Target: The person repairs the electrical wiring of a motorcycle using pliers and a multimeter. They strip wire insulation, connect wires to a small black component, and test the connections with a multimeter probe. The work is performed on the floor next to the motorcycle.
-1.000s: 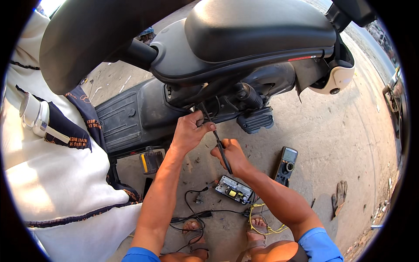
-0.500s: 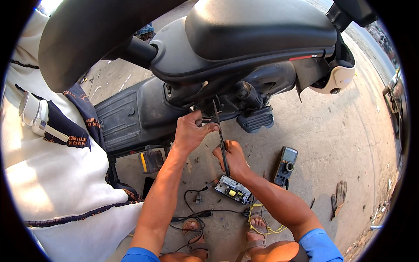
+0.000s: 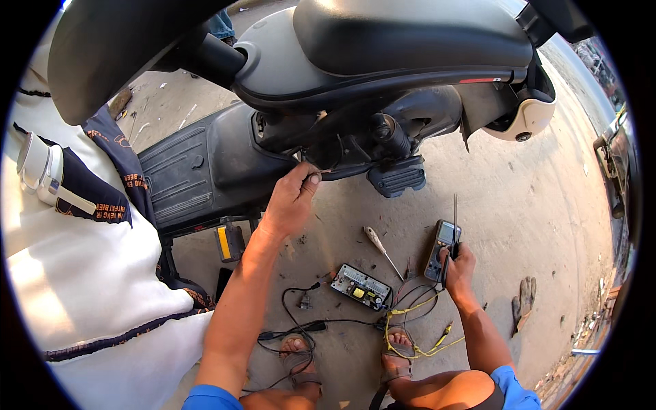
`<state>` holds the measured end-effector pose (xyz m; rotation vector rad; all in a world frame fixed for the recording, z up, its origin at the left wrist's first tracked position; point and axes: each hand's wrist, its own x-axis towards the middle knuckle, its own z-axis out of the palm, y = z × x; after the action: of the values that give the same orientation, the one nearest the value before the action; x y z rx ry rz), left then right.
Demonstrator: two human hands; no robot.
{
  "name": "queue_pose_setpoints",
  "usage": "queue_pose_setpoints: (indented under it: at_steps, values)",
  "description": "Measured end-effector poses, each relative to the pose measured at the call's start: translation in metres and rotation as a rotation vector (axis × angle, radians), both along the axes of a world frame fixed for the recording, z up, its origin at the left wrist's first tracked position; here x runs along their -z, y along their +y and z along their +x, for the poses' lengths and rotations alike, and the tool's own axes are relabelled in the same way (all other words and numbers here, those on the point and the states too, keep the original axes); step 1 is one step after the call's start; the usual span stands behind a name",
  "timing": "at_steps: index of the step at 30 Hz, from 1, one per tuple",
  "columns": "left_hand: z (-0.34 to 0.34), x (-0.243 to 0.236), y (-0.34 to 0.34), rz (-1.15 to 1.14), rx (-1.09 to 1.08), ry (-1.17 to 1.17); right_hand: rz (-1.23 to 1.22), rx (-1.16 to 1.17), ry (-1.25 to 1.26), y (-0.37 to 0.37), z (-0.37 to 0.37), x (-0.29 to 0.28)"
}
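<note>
My left hand [image 3: 292, 198] is closed in a pinch at the lower side of a dark scooter [image 3: 215, 154], on what looks like a thin wire [image 3: 326, 171] by the frame. Lower right, my right hand [image 3: 461, 268] grips a slim black tool [image 3: 455, 217] with a long pointed end, held upright and seen edge-on. It passes in front of a digital multimeter [image 3: 435, 258] on the ground. Between my arms lie a circuit board [image 3: 361, 285] with a yellow part and a screwdriver [image 3: 376, 240] with a pale handle.
Black cables [image 3: 301, 326] and yellow leads [image 3: 427, 352] tangle around my sandalled feet. A dark glove [image 3: 524, 304] lies to the right. White cloth [image 3: 102, 294] drapes the left side, and a pale helmet [image 3: 526, 123] hangs at the scooter's rear. The seat [image 3: 410, 37] overhangs above.
My right hand has drawn the black tool away from beside my left hand, to the right over the multimeter. The screwdriver now shows. My left hand has shifted slightly up.
</note>
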<state>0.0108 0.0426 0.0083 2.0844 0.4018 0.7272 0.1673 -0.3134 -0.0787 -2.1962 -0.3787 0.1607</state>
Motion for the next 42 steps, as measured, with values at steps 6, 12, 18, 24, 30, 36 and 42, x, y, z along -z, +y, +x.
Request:
queue_pose_setpoints:
  at_steps: [6,12,18,24,30,36,42]
  values:
    - [-0.002,0.013,0.001,-0.193,0.041,0.017,-0.797,0.25,0.053,-0.114,0.082,0.072]
    - [-0.002,0.008,0.001,-0.174,0.04,0.036,-0.867,0.287,0.078,-0.154,0.09,0.101]
    - [-0.006,0.009,0.006,-0.169,0.026,0.02,-1.096,-0.002,0.221,-0.158,0.099,0.096]
    - [0.0,0.015,0.006,-0.245,0.017,0.012,-0.803,-0.043,-0.177,-0.076,0.112,0.043]
    - [-0.002,0.014,0.004,-0.208,-0.017,0.024,0.183,-0.73,-0.765,0.137,0.015,-0.087]
    - [-0.001,0.011,0.003,-0.171,0.008,0.007,0.312,-0.802,-0.914,0.225,-0.018,-0.1]
    - [-0.002,0.001,0.0,-0.161,-0.023,0.033,0.216,-0.798,-0.64,0.239,-0.022,-0.089]
